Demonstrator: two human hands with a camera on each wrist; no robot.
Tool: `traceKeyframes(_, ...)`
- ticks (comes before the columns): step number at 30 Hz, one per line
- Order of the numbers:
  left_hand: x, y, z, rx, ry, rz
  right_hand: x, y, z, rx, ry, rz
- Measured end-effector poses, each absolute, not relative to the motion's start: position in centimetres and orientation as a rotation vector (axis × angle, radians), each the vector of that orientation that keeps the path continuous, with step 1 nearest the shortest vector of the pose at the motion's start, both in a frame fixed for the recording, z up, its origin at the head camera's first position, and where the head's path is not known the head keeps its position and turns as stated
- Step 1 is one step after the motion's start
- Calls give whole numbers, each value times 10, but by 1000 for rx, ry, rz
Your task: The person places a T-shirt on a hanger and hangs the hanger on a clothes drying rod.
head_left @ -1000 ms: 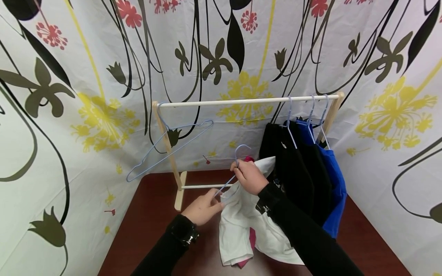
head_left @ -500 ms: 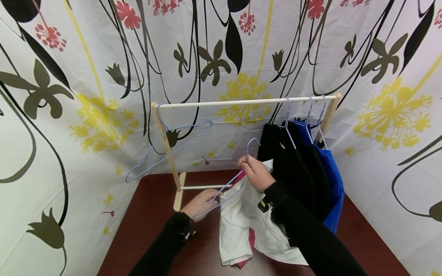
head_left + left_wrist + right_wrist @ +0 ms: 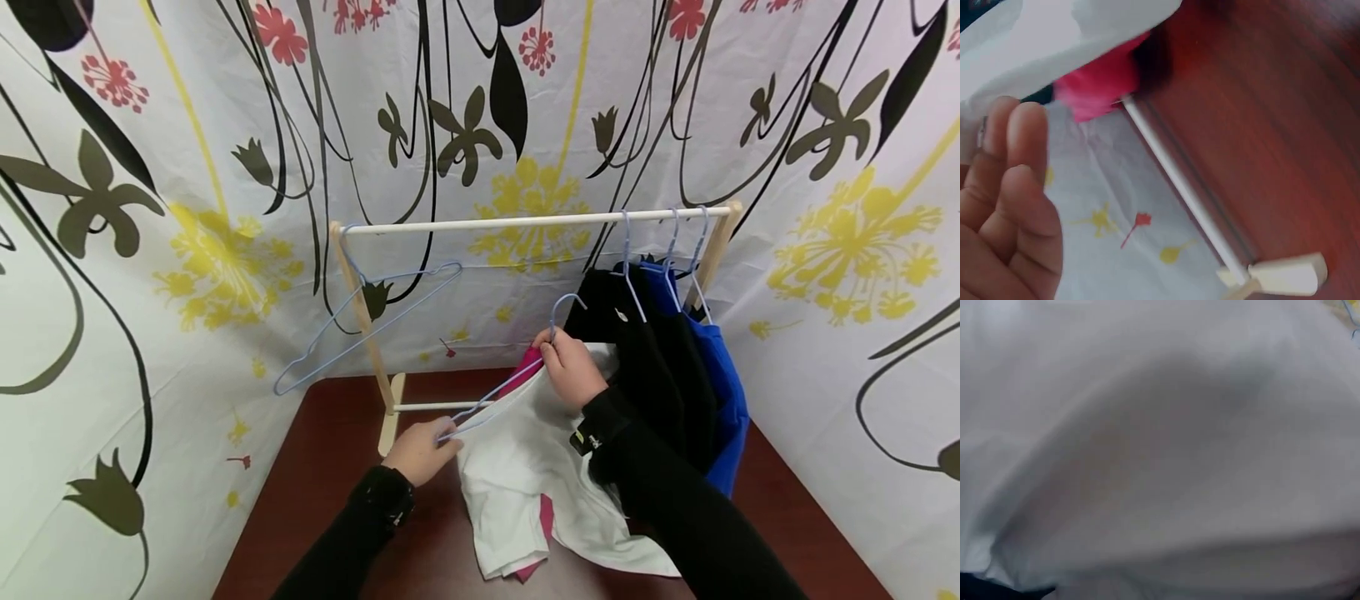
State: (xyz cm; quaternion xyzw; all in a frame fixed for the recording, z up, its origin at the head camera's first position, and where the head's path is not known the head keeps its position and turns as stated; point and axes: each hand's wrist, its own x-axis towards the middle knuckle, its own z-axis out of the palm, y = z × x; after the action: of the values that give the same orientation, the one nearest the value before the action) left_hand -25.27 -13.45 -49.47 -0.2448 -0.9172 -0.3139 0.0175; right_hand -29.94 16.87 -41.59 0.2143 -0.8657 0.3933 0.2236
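Note:
My right hand (image 3: pixel 572 371) grips a light-blue clothes hanger (image 3: pixel 554 310) just below its hook, which points up and right. At the hanger's lower left end, my left hand (image 3: pixel 422 450) pinches its corner beside the edge of a white garment (image 3: pixel 510 467). That garment drapes below the hanger down to the table; whether the hanger's right arm is inside it is hidden. Bright pink cloth (image 3: pixel 527 367) shows behind the white one. In the left wrist view several curled fingers (image 3: pixel 1027 134) are near the white fabric. Blurred white cloth (image 3: pixel 1179 456) fills the right wrist view.
Behind my hands stands a small clothes rack (image 3: pixel 480 223) on a dark red-brown table (image 3: pixel 300 517). A bare blue hanger (image 3: pixel 367 333) hangs at its left end. Black clothes (image 3: pixel 645 367) and a blue garment (image 3: pixel 731 400) hang at the right. A flowered curtain (image 3: pixel 247 108) surrounds the table.
The held hanger has moved right and slightly up with my right hand. My left hand let its end slip free, then pinched the end again. The white garment's upper edge has spread leftward.

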Motion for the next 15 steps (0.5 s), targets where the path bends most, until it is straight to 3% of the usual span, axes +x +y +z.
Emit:
traceKeyframes(8,-245,-153,-472,-658,-2893,-942,-303,180,-422,513,-2417,938)
traceKeyframes(15,-243,-140,-462,-602,-2778,-896,-302,174,-421,528,-2481,913)
